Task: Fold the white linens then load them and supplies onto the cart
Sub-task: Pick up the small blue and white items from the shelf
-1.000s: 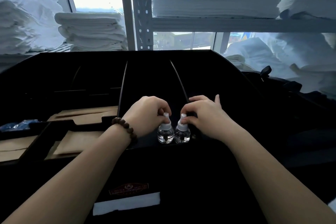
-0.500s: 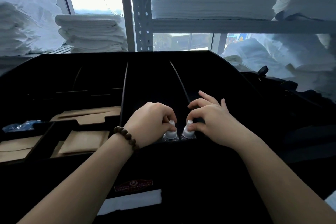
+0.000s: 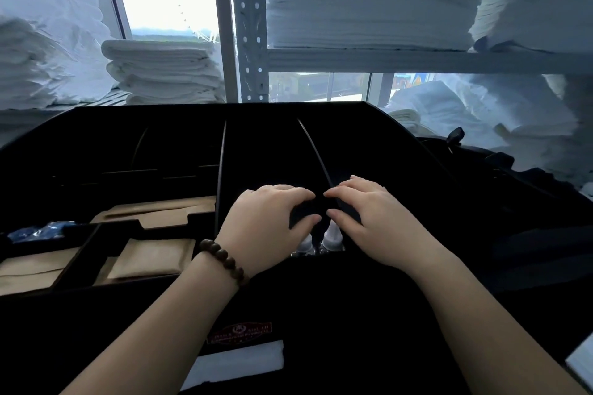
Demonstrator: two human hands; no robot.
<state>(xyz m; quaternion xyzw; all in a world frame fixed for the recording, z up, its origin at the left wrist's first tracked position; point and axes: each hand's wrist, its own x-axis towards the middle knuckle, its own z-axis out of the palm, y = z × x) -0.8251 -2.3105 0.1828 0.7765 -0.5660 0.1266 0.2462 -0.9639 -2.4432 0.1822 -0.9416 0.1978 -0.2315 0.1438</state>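
Left hand (image 3: 266, 229) loose, empty; right hand (image 3: 373, 223) loose, empty | bottles (image 3: 331, 238) just below

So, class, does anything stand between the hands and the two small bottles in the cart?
Nothing visible does. The left hand and right hand hover open over the bottles, with only air between. The black divider runs beside the bottles, not across them.
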